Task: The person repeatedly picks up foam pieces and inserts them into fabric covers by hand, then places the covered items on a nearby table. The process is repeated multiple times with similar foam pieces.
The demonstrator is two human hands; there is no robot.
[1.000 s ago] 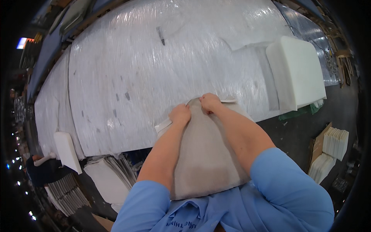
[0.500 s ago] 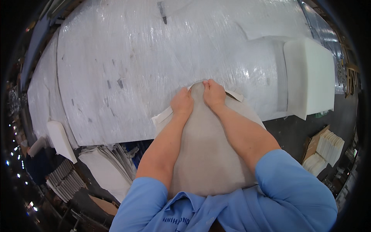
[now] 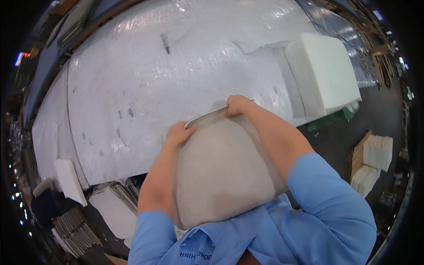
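A beige fabric-covered cushion (image 3: 227,170) stands against my blue shirt, its far edge resting at the plastic-covered table. My left hand (image 3: 180,133) grips the left corner of that far edge, the thumb over the fabric. At the right part of the same edge, my right hand (image 3: 238,106) is closed on the fabric, fingers curled over it. Between the two hands a pale strip of the cover's rim (image 3: 207,115) runs along the edge. The undersides of the cushion and of both hands are hidden.
The wide table (image 3: 132,84) is wrapped in shiny clear plastic over white. A stack of white foam pads (image 3: 331,73) sits at its right end. Folded pale covers (image 3: 115,205) lie below left; white pads in a cardboard box (image 3: 373,159) stand on the floor at right.
My hands have moved apart along the cushion's far edge, the left one outward and nearer me. Side flaps that stuck out earlier no longer show. The view has shifted.
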